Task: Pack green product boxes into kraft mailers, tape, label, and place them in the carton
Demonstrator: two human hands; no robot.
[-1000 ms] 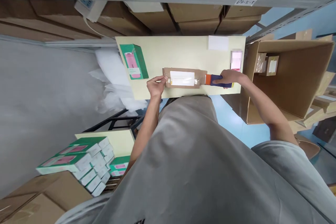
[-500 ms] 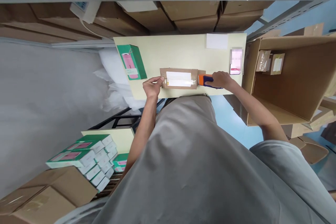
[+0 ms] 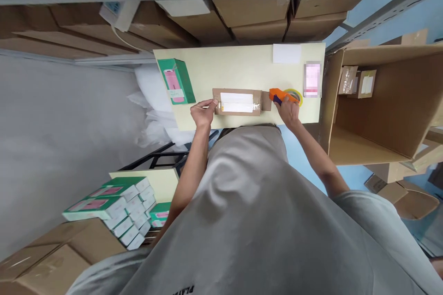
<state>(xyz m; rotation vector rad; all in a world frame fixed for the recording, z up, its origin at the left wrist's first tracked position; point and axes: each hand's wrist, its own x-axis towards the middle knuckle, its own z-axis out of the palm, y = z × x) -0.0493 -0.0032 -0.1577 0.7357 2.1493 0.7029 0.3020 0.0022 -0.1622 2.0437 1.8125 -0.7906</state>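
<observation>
A small brown cardboard box [image 3: 236, 113] lies lengthwise near the table's front edge, with a white label and clear tape on top. Its right end has a flap [image 3: 266, 101] sticking out. At the left end, my left hand [image 3: 203, 113] pinches the box's edge between thumb and fingers. My right hand [image 3: 288, 110] is wrapped around an orange and purple tape dispenser [image 3: 278, 93], whose yellow-edged roll shows beyond the fingers. The dispenser is just right of the flap; whether they touch I cannot tell.
A green box with a pink picture [image 3: 183, 80] stands at the table's left end. A white paper [image 3: 286, 53] and a phone [image 3: 312, 78] lie at the right. Beside the table is a large open carton [image 3: 374, 129] holding small boxes. Stacked green boxes [image 3: 114, 205] sit lower left.
My right hand has turned the tape dispenser, so its orange side and roll now show, and the hand sits lower. The box's right flap is more exposed. My left hand keeps its pinch.
</observation>
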